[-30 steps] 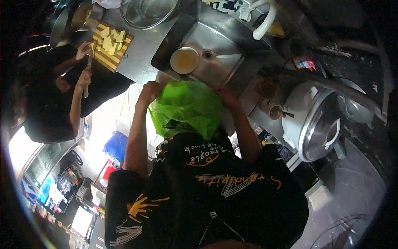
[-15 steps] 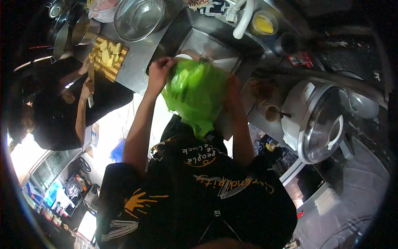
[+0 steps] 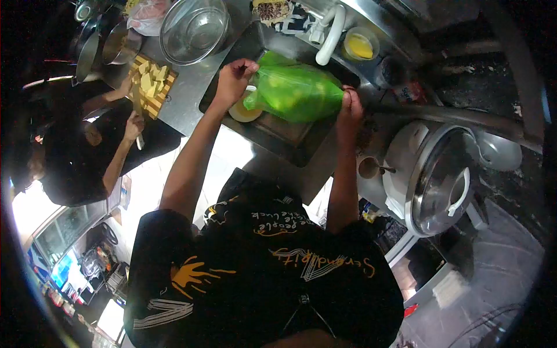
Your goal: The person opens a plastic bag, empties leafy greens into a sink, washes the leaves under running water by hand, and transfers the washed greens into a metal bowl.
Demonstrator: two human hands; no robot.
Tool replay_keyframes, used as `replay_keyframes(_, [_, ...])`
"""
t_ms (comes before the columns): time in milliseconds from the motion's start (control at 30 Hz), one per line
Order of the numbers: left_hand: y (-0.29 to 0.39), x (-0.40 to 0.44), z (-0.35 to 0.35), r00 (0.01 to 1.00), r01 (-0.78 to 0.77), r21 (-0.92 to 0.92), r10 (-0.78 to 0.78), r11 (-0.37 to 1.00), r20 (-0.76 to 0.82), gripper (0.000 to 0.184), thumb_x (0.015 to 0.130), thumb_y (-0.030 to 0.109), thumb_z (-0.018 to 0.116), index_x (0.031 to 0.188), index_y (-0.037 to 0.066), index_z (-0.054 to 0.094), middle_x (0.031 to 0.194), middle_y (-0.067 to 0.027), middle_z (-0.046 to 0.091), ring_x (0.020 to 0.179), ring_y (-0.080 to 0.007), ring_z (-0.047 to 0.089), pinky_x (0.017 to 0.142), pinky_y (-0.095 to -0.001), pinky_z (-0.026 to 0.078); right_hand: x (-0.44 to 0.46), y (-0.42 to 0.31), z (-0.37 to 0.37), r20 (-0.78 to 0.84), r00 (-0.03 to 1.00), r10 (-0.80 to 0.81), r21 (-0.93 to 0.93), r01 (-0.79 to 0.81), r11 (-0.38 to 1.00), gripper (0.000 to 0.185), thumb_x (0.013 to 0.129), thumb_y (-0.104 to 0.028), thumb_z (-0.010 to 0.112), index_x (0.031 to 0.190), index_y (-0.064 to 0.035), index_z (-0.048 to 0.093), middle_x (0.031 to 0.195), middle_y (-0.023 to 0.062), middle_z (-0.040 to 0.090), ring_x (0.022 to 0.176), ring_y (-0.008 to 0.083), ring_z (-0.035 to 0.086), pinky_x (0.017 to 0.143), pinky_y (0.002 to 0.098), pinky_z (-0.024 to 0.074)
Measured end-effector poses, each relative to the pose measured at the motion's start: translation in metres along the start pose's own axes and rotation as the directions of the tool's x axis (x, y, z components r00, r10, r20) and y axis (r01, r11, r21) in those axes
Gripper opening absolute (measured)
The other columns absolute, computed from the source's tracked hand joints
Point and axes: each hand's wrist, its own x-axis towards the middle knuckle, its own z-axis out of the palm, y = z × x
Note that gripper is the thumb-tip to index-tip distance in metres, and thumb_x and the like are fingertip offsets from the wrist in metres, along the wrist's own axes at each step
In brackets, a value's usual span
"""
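Observation:
A thin green plastic bag (image 3: 299, 93) hangs stretched sideways over the sink (image 3: 278, 136). Pale yellowish lumps show through it. My left hand (image 3: 237, 81) pinches the bag at its left edge with fingertips closed. At the opposite corner, my right hand (image 3: 349, 107) is closed on the bag between thumb and fingers. Below my left hand, a round container (image 3: 246, 111) with yellowish contents stands in the sink, partly hidden by the bag.
Beyond the sink are a white faucet (image 3: 331, 43) and a tub with something yellow (image 3: 360, 46). A large glass bowl (image 3: 194, 32) stands at left. A co-worker's hand (image 3: 134, 124) holds a knife by a cutting board (image 3: 154, 107) with yellow chunks. A lidded pot (image 3: 441, 180) is at right.
The bag has moved away from my body, farther over the sink, and is now stretched sideways. My right hand has moved outward and come into clear sight. The round container shows more.

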Motion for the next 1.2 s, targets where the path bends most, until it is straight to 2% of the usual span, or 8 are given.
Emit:
replay_keyframes(267, [0.021, -0.002, 0.001, 0.993, -0.074, -0.078, 0.067, 0.994, -0.093, 0.016, 0.095, 0.016, 0.066, 0.098, 0.001, 0.068, 0.086, -0.0013, 0.067, 0.080, -0.0070, 0.058, 0.074, -0.0241, 0.047, 0.022, -0.004, -0.014, 0.127, 0.989, -0.073, -0.052, 0.081, 0.995, 0.030, 0.104, -0.028, 0.045, 0.106, -0.0014, 0.060, 0.091, 0.0136, 0.064, 0.082, 0.0268, 0.062, 0.080, 0.0359, 0.0479])
replay_keyframes(500, [0.011, -0.009, 0.001, 0.993, 0.109, -0.343, -0.120, 0.933, -0.012, 0.012, 0.096, 0.016, 0.065, 0.098, 0.004, 0.066, 0.088, 0.0031, 0.062, 0.083, -0.0069, 0.054, 0.077, -0.0244, 0.044, 0.033, -0.015, 0.002, 0.119, 0.987, -0.111, -0.166, 0.130, 0.977, 0.031, 0.106, -0.028, 0.041, 0.108, -0.0009, 0.056, 0.094, 0.0191, 0.062, 0.085, 0.0352, 0.060, 0.080, 0.0407, 0.0470])
replay_keyframes(600, [0.014, -0.017, 0.002, 0.984, 0.170, -0.390, -0.176, 0.905, 0.023, 0.014, 0.097, 0.019, 0.064, 0.102, 0.006, 0.065, 0.096, 0.0035, 0.062, 0.094, -0.0085, 0.056, 0.089, -0.0250, 0.044, 0.018, -0.025, 0.007, 0.045, 0.996, -0.077, -0.095, 0.081, 0.992, 0.032, 0.107, -0.029, 0.038, 0.106, -0.0010, 0.054, 0.091, 0.0144, 0.058, 0.085, 0.0261, 0.056, 0.081, 0.0377, 0.0458])
replay_keyframes(833, [0.026, -0.024, 0.009, 0.989, 0.063, -0.399, -0.111, 0.915, -0.099, 0.015, 0.097, 0.019, 0.065, 0.096, 0.004, 0.064, 0.086, 0.0050, 0.059, 0.082, -0.0063, 0.052, 0.077, -0.0231, 0.042, 0.017, -0.020, 0.019, -0.054, 0.990, -0.127, 0.259, 0.137, 0.956, 0.034, 0.108, -0.030, 0.037, 0.101, -0.0019, 0.055, 0.091, 0.0044, 0.056, 0.086, 0.0143, 0.051, 0.081, 0.0315, 0.0444])
replay_keyframes(967, [0.019, -0.014, 0.007, 0.989, 0.064, -0.430, -0.115, 0.901, -0.095, 0.018, 0.097, 0.020, 0.065, 0.093, 0.003, 0.063, 0.086, 0.0041, 0.059, 0.083, -0.0067, 0.052, 0.079, -0.0242, 0.043, 0.026, -0.023, 0.018, 0.008, 0.992, -0.125, -0.027, 0.125, 0.992, 0.032, 0.108, -0.026, 0.040, 0.100, 0.0012, 0.056, 0.095, 0.0056, 0.057, 0.090, 0.0143, 0.051, 0.085, 0.0306, 0.0438])
replay_keyframes(1000, [0.025, -0.014, 0.005, 0.990, 0.022, -0.382, -0.072, 0.924, -0.118, 0.018, 0.097, 0.020, 0.065, 0.093, 0.003, 0.063, 0.086, 0.0040, 0.059, 0.083, -0.0067, 0.052, 0.079, -0.0242, 0.043, 0.024, -0.019, 0.027, -0.051, 0.991, -0.122, 0.158, 0.128, 0.979, 0.030, 0.107, -0.024, 0.041, 0.100, 0.0016, 0.056, 0.095, 0.0080, 0.057, 0.090, 0.0168, 0.052, 0.085, 0.0327, 0.0438])
replay_keyframes(1133, [0.033, -0.022, 0.009, 0.990, 0.039, -0.360, -0.084, 0.932, -0.110, 0.015, 0.097, 0.018, 0.064, 0.093, 0.003, 0.062, 0.086, 0.0040, 0.059, 0.084, -0.0070, 0.052, 0.080, -0.0236, 0.042, 0.018, -0.009, 0.026, -0.120, 0.977, -0.173, -0.114, 0.160, 0.981, 0.027, 0.106, -0.021, 0.040, 0.102, 0.0018, 0.055, 0.096, 0.0082, 0.058, 0.089, 0.0176, 0.052, 0.086, 0.0333, 0.0438])
replay_keyframes(1200, [0.026, -0.028, 0.011, 0.989, 0.010, -0.352, -0.062, 0.936, -0.137, 0.014, 0.096, 0.017, 0.064, 0.094, 0.003, 0.062, 0.087, 0.0037, 0.060, 0.084, -0.0069, 0.053, 0.080, -0.0234, 0.042, 0.008, -0.008, 0.025, -0.158, 0.947, -0.279, -0.048, 0.275, 0.960, 0.029, 0.107, -0.021, 0.039, 0.102, 0.0020, 0.056, 0.094, 0.0088, 0.058, 0.089, 0.0182, 0.052, 0.087, 0.0335, 0.0439])
